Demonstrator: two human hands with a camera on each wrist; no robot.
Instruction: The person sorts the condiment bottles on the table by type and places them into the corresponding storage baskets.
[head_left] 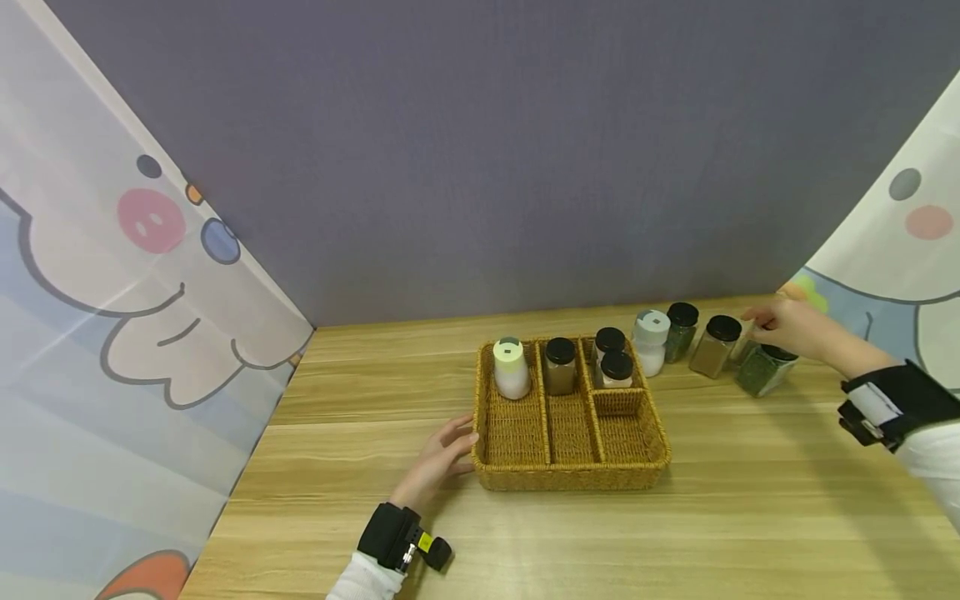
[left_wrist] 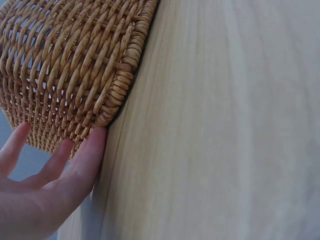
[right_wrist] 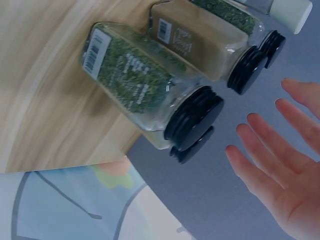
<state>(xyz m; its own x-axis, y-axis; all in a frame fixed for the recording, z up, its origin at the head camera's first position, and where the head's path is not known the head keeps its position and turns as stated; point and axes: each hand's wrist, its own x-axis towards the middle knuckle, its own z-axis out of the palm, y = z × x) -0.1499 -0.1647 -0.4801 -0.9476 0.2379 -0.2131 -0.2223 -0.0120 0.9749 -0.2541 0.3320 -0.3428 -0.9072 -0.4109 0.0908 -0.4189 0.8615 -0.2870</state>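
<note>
The right hand, fingers open and empty, hovers just above the upright green herb jar; the left hand rests flat against the basket.

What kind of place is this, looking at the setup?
Probably a staged tabletop workspace rather than a real kitchen: a wooden table with a wicker basket of spice jars, hemmed in by a plain grey wall and cartoon-print curtains.

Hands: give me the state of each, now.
Left hand: open, straight fingers touching the wicker basket at its left side.
Right hand: open, fingers spread above the green herb jar, holding nothing.
</note>
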